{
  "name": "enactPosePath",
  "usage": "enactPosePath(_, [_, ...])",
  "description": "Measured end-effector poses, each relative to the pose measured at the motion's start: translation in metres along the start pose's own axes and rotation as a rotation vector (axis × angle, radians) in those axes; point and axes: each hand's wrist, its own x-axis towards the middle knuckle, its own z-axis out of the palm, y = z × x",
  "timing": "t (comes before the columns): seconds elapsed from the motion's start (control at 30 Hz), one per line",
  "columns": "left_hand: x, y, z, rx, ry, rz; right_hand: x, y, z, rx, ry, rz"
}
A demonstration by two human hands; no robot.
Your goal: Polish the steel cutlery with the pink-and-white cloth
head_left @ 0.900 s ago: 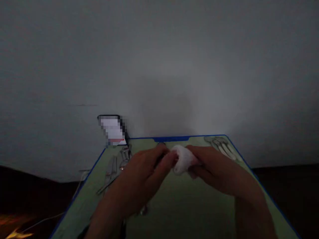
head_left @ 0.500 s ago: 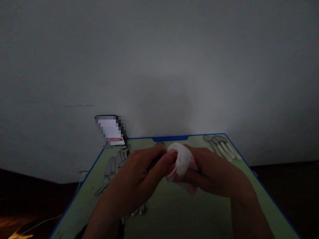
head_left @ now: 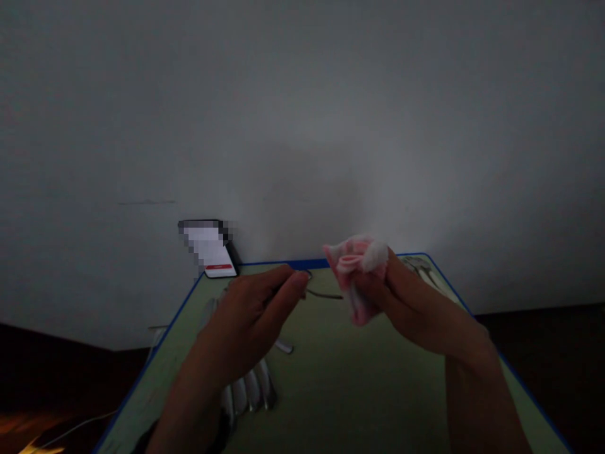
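Note:
My left hand (head_left: 253, 315) pinches the thin metal handle of a piece of cutlery (head_left: 324, 294), probably a spoon, held level over the green table (head_left: 359, 391). Its far end goes into a pink and white cloth (head_left: 358, 274) bunched in my right hand (head_left: 409, 306). The cloth hides that end, so I cannot tell what kind of utensil it is. Both hands hover above the middle back of the table.
Several pieces of cutlery (head_left: 250, 388) lie under my left forearm, and more cutlery (head_left: 428, 271) lies at the back right corner. A phone (head_left: 210, 249) leans against the wall at the back left. The table has a blue rim (head_left: 307, 263). The room is dim.
My hands have drawn apart; the metal handle now shows between them. The cloth has lifted and turned so its pink side shows.

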Motion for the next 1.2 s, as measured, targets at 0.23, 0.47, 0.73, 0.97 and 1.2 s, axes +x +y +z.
enactPosePath(0.23, [0.007,0.01,0.012,-0.046,0.006,0.065,-0.001,-0.006,0.0,-0.145,-0.131,-0.046])
enactPosePath(0.47, [0.008,0.007,0.014,0.016,0.103,0.118,0.004,-0.009,0.002,-0.2,-0.119,-0.031])
enactPosePath(0.73, [0.004,0.013,0.011,0.047,0.082,0.306,0.005,-0.008,0.002,-0.241,-0.324,-0.041])
enactPosePath(0.97, [0.002,0.011,0.004,0.061,0.025,0.367,-0.005,-0.006,-0.024,-0.225,-0.401,-0.013])
enactPosePath(1.2, [-0.001,-0.008,-0.008,0.097,0.086,0.349,-0.013,0.004,-0.039,-0.205,-0.369,0.063])
